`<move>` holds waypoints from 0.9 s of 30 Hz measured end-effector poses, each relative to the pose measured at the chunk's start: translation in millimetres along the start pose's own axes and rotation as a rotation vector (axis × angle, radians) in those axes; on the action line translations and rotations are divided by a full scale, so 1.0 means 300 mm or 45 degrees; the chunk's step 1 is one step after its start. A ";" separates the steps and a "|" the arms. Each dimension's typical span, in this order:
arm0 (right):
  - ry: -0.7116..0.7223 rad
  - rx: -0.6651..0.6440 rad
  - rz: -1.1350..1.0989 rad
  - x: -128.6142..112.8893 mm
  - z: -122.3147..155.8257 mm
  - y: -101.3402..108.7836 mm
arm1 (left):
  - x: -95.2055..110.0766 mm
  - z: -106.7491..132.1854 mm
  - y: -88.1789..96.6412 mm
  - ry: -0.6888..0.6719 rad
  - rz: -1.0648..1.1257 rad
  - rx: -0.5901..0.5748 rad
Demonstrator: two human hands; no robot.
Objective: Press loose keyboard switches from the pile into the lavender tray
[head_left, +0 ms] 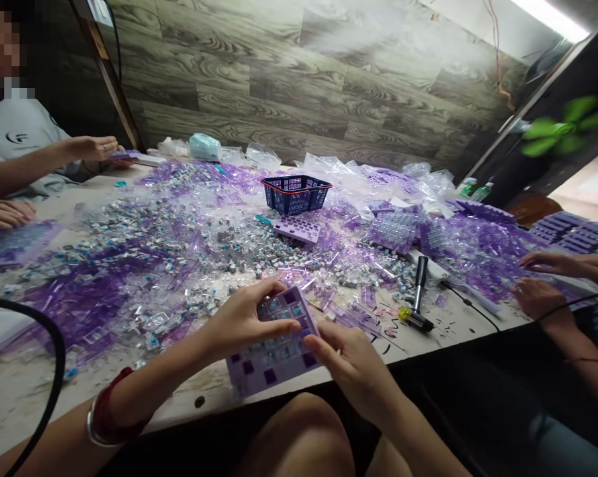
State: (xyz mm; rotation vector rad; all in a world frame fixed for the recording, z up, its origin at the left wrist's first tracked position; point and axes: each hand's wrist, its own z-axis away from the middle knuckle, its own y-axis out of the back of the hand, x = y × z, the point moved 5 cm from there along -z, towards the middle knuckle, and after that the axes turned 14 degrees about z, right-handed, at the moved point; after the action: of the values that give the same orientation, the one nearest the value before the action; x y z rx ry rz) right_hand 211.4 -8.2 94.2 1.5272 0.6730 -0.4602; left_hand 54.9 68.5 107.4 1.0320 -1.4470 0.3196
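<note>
Tilted over the table's front edge is a purple keypad-like panel [285, 372] with square openings, several filled with clear and bluish pieces. My left hand [259, 311] grips its upper part, the thumb lying across the face. At the right edge my right hand [346, 351] pinches the same panel between thumb and fingers. Whether a small part sits under either thumb, I cannot tell. Just beyond my hands lie loose purple clear strips [353, 318] and a heap of small clear and white parts with blue bits [239, 245].
A dark blue basket [297, 195] stands mid-table behind another purple panel [297, 229]. To the right lies a hammer [418, 298] near a black cable [470, 303]. Co-workers' hands are at the left [100, 147] and right [551, 298]. A black cable [57, 358] loops at the near left.
</note>
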 end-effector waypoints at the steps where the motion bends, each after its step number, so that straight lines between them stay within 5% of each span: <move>1: -0.053 0.026 0.088 0.038 0.003 0.027 | -0.009 -0.002 -0.004 0.012 -0.058 -0.015; 6: -0.293 0.354 0.544 0.224 0.022 0.147 | -0.043 0.006 -0.040 0.080 -0.471 -0.132; 11: -0.175 0.221 0.607 0.275 -0.021 0.093 | -0.048 0.016 -0.084 -0.013 -0.684 -0.272; 15: -0.143 0.294 0.652 0.270 -0.060 0.085 | -0.057 0.016 -0.098 -0.108 -0.739 -0.306; 22: -0.299 0.449 -0.031 0.311 -0.068 0.106 | -0.041 0.014 -0.068 -0.264 -0.742 -0.322; 27: -0.307 0.453 -0.304 0.297 -0.081 0.083 | -0.039 -0.021 0.088 0.076 -1.031 -0.011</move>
State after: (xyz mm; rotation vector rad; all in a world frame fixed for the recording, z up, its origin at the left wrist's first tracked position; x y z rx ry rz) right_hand 291.2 28.3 56.5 1.6926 0.6071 -0.9711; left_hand 37.6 92.5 108.0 1.4877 -0.8746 -0.2413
